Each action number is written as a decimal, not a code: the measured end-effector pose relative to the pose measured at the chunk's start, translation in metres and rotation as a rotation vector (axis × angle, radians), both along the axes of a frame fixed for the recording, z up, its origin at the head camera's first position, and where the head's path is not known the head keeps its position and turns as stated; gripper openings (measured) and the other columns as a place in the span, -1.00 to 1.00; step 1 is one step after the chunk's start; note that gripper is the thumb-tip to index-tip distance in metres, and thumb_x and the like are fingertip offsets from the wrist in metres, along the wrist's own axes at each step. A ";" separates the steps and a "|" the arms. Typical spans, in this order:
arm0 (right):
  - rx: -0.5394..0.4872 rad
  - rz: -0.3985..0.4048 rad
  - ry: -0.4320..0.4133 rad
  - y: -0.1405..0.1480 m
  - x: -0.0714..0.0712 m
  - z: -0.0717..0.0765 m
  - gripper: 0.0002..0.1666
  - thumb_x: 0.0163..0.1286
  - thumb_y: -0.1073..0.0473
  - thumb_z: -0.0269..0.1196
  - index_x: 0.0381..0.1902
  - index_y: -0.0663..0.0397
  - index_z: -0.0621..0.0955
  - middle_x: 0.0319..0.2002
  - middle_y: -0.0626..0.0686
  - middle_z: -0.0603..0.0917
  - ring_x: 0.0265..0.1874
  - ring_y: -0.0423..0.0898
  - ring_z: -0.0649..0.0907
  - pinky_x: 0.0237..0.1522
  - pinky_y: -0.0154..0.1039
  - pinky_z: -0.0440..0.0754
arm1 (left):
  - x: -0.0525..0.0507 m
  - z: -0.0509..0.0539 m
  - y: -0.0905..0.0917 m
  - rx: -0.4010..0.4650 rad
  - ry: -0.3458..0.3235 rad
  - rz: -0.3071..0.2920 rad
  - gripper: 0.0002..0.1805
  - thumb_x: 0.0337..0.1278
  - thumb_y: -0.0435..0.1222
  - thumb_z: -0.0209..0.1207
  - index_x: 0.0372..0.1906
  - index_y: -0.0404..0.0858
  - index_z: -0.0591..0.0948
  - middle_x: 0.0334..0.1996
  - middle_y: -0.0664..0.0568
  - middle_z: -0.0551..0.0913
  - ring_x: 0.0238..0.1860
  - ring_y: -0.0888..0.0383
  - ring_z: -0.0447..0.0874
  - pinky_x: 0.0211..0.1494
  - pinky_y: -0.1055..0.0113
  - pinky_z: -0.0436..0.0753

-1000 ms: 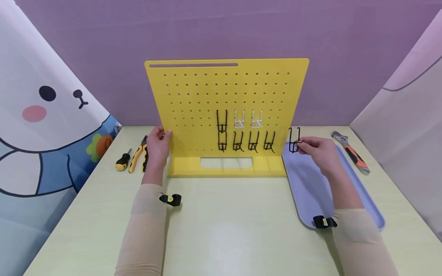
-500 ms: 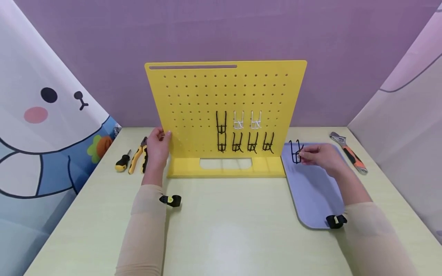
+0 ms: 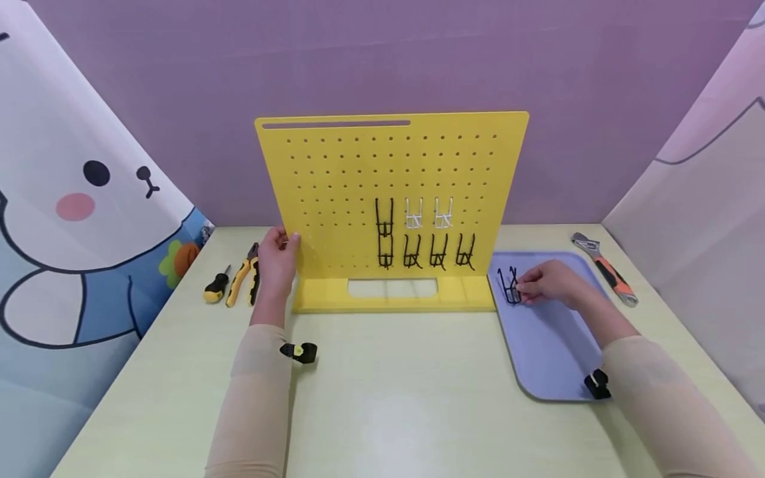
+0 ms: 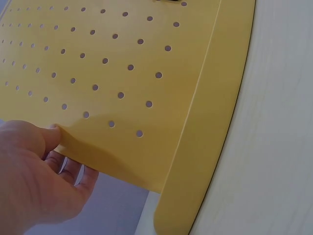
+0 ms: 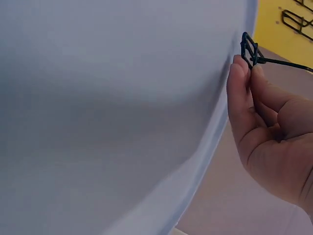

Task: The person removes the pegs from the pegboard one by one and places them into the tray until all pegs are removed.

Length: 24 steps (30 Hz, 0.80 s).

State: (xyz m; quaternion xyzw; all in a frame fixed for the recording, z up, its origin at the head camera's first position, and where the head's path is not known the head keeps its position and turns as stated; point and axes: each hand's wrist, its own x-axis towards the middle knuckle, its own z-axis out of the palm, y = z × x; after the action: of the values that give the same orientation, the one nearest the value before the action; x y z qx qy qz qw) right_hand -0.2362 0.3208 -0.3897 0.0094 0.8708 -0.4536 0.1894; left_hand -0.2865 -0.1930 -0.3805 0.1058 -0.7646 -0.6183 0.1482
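Observation:
A yellow pegboard [image 3: 335, 192] stands upright on its base, with black wire hooks [image 3: 438, 251] and two white wire hooks [image 3: 443, 214] on its lower part. My left hand [image 3: 278, 262] grips the board's left edge, the thumb on the front face and the other fingers behind, as the left wrist view shows. With my right hand [image 3: 550, 284] I pinch a black wire hook [image 3: 510, 289] between thumb and fingertips. That hook is over the far left part of the lavender tray [image 3: 550, 352]; whether it touches the tray I cannot tell.
To the left of the board lie a stubby screwdriver [image 3: 216, 287] and yellow-handled pliers [image 3: 240, 279]. An adjustable wrench [image 3: 606, 269] lies right of the tray. A purple cloth backdrop [image 3: 382, 53] rises behind the table.
My right hand has moved down and toward me with the black wire hook, from beside the board's right edge to low over the tray. The left hand keeps its hold on the board.

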 end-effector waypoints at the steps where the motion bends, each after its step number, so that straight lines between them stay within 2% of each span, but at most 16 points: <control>1: 0.003 0.005 -0.004 -0.001 0.000 -0.001 -0.64 0.47 0.36 0.22 0.05 0.65 0.54 -0.36 0.12 0.73 -0.38 -0.09 0.74 -0.23 -0.15 0.75 | 0.000 0.000 0.000 0.000 0.004 0.002 -0.69 0.51 -0.21 0.10 0.15 -0.31 0.52 0.02 -0.07 0.57 0.02 0.08 0.49 0.12 0.27 0.55; 6: 0.008 0.023 -0.009 -0.006 -0.001 -0.004 -0.66 0.47 0.37 0.23 0.03 0.65 0.55 -0.38 0.13 0.73 -0.41 -0.10 0.73 -0.26 -0.17 0.75 | 0.001 -0.002 0.001 -0.009 0.017 0.014 -0.71 0.51 -0.23 0.10 0.15 -0.31 0.52 0.00 -0.07 0.58 -0.01 0.09 0.49 0.08 0.28 0.55; 13: 0.024 0.020 0.009 -0.009 0.000 -0.001 -0.65 0.46 0.38 0.23 0.01 0.67 0.55 -0.36 0.16 0.74 -0.41 -0.09 0.74 -0.27 -0.16 0.75 | 0.002 -0.002 0.003 0.004 0.035 0.010 -0.72 0.51 -0.25 0.11 0.13 -0.32 0.53 -0.02 -0.08 0.58 -0.03 0.08 0.47 0.04 0.29 0.53; 17: 0.070 0.032 0.007 -0.004 0.000 0.001 -0.62 0.48 0.31 0.24 0.03 0.64 0.56 -0.33 0.17 0.74 -0.37 -0.05 0.75 -0.25 -0.12 0.75 | 0.002 -0.003 0.004 -0.006 0.030 0.020 -0.73 0.50 -0.25 0.11 0.13 -0.30 0.54 -0.02 -0.08 0.59 -0.04 0.09 0.48 0.02 0.31 0.53; 21: 0.194 0.009 0.062 0.002 -0.002 0.008 -0.56 0.51 0.17 0.24 0.06 0.54 0.58 -0.30 0.19 0.74 -0.34 -0.02 0.74 -0.25 -0.10 0.74 | 0.001 -0.002 0.004 -0.012 0.019 0.027 -0.74 0.50 -0.26 0.11 0.12 -0.29 0.54 0.00 -0.08 0.59 -0.04 0.09 0.49 0.03 0.30 0.54; 24: 0.225 -0.050 0.136 0.001 -0.003 0.019 -0.50 0.54 0.08 0.20 0.12 0.50 0.56 -0.18 0.30 0.72 -0.24 0.09 0.74 -0.18 -0.05 0.74 | 0.001 -0.002 0.003 -0.014 0.019 0.029 -0.75 0.50 -0.27 0.11 0.12 -0.29 0.54 0.00 -0.09 0.60 -0.03 0.09 0.49 0.04 0.30 0.54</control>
State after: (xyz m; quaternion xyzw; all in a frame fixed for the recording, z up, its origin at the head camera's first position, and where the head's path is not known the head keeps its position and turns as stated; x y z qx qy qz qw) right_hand -0.2393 0.3216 -0.3710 0.0216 0.9265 -0.3572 0.1162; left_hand -0.2857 -0.1897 -0.3820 0.1098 -0.7657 -0.6119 0.1652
